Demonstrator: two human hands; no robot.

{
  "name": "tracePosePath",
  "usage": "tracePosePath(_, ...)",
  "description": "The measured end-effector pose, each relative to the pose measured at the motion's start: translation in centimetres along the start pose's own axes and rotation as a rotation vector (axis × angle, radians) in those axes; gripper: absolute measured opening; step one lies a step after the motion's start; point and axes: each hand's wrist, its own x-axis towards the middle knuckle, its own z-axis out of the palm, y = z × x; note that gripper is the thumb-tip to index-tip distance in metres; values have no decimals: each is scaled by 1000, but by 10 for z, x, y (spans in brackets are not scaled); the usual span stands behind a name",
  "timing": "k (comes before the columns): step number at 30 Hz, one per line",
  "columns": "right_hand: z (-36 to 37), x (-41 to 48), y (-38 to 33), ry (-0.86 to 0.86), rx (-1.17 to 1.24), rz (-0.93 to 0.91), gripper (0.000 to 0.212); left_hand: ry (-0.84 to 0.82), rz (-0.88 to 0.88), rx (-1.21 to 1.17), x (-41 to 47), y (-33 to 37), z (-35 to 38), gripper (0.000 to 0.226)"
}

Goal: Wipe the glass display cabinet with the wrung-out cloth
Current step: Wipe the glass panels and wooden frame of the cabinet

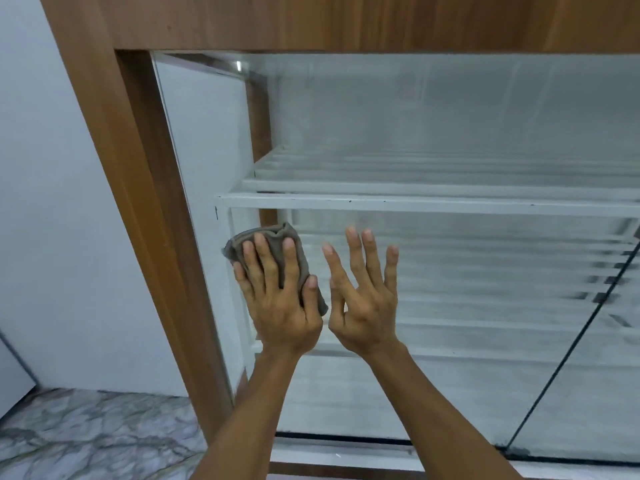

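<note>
Down at the left edge of the wood-framed glass display cabinet [145,202], left hand [277,303] presses a folded grey cloth [272,235] flat on the pane [450,375], fingers spread; right hand [363,303] is splayed, empty. Pane looks hazy nearly all over, so barely started I reckon

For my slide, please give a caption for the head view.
Left hand presses a grey cloth on the cabinet glass; right hand open beside it.

Bare forearms [256,410], bare left grip [280,306], right grip [367,306]

Left hand [277,299] pressed flat; right hand [363,299] splayed beside it, perhaps hovering.
</note>
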Motion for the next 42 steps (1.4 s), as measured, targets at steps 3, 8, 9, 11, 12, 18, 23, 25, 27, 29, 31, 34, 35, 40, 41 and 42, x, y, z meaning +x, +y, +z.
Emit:
tracePosePath(3,-9,-2,12,14,-65,58,51,26,36,13,8,-9,-4,63)
tracePosePath(8,-22,-3,32,-4,-61,33,50,-4,-8,-3,17,42,12,58)
tracePosePath(9,-25,-5,36,-12,-58,23,50,-37,89,9,13,45,15,59)
tracePosePath(11,-34,-11,48,-31,-72,24,49,-65,216,38,9,38,17,62)
tracePosePath(12,-39,-14,57,-42,-82,22,49,-59,237,51,9,34,17,63)
tracePosePath(18,-49,-19,75,-73,-65,-53,51,-4,197,63,10,42,17,65)
tracePosePath(23,-47,-20,75,-29,-26,-65,52,26,175,62,9,48,20,63)
tracePosePath(25,-48,-20,75,-21,-26,-76,53,40,158,51,10,52,21,63)
tracePosePath(27,-47,-19,76,-18,-48,-90,53,32,168,53,10,51,21,64)
tracePosePath(29,-46,-21,77,-2,-71,-97,53,16,217,58,10,45,17,65)
tracePosePath(31,-45,-22,76,18,-91,-103,53,-4,287,83,11,35,11,66)
tracePosePath(34,-40,-22,76,54,-120,-106,55,11,347,111,15,24,9,69)
tracePosePath(35,-39,-23,76,63,-131,-109,55,16,354,105,15,22,11,71)
tracePosePath(40,-34,-27,80,69,-185,-142,57,27,364,99,13,22,21,72)
tracePosePath(41,-34,-27,80,62,-200,-146,58,21,355,101,14,22,21,73)
tracePosePath(42,-34,-27,80,51,-211,-144,59,12,343,106,14,22,21,75)
